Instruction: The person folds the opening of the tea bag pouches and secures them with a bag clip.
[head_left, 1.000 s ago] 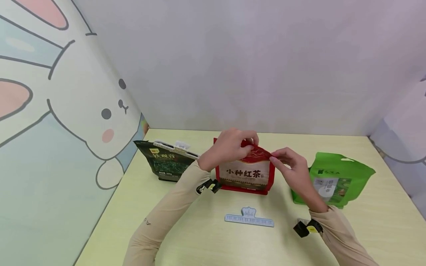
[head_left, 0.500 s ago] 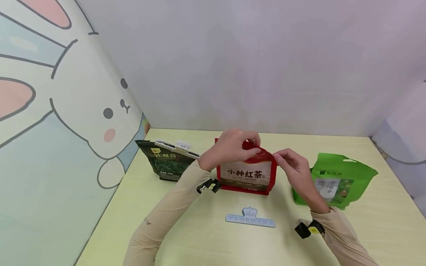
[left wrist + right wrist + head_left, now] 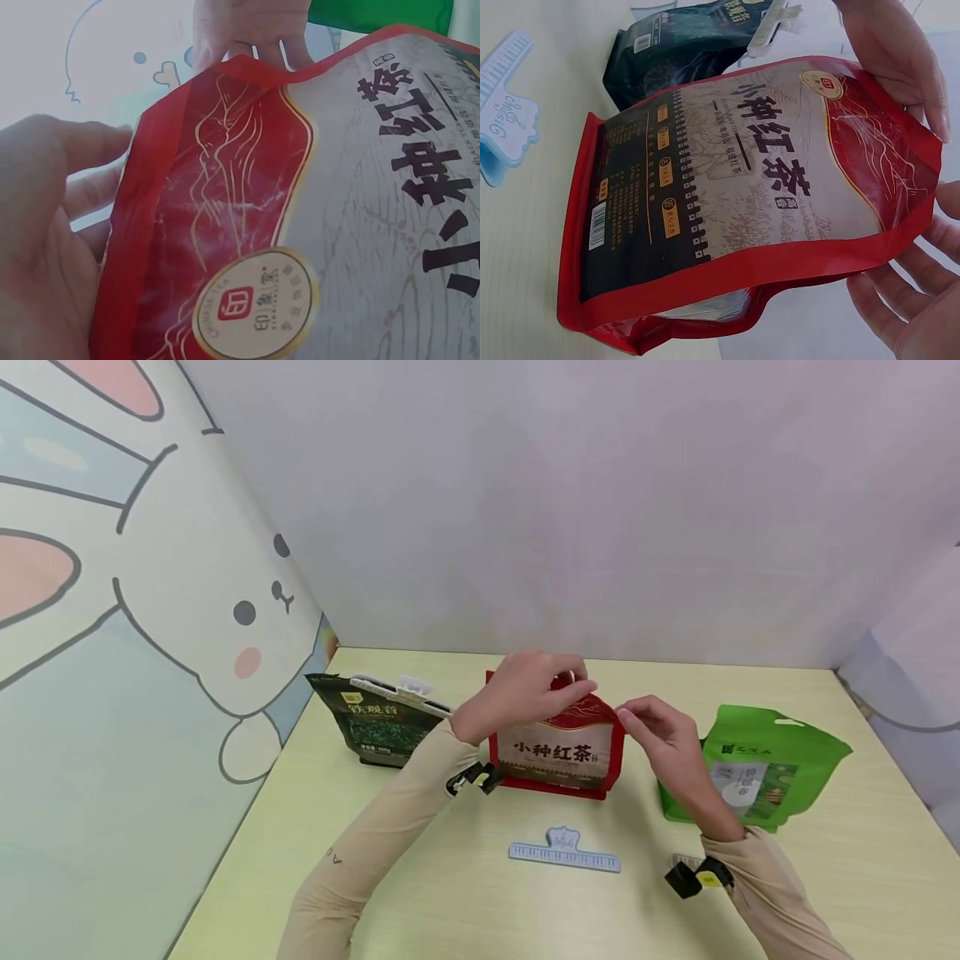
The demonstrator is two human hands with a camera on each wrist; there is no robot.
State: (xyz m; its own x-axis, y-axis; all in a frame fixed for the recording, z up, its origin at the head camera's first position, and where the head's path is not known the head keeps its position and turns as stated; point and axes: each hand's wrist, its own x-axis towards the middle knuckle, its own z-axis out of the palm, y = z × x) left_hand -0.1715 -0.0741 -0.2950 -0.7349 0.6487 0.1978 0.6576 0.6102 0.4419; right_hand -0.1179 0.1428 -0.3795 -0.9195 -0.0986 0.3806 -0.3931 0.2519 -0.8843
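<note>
A red and beige tea bag [image 3: 558, 752] with Chinese lettering stands upright on the table, held at its top by both hands. My left hand [image 3: 517, 693] reaches over the upper left, its thumb stretched along the top edge and its fingers behind the bag [image 3: 210, 180]. At the top right corner my right hand [image 3: 667, 739] pinches the edge between thumb and fingers. In the right wrist view the top of the bag [image 3: 780, 172] lies between the two hands. The left hand covers the bag's upper left part in the head view.
A dark green tea bag [image 3: 382, 727] with a white clip [image 3: 408, 693] across its top stands left. Right stands a bright green bag [image 3: 757, 768]. A light blue sealing clip [image 3: 562, 857] lies in front. Another pale clip [image 3: 686, 860] shows partly behind the right wrist.
The left thumb has straightened and slid rightward along the bag's top edge. The right hand keeps its pinch at the corner; the bag stays in place.
</note>
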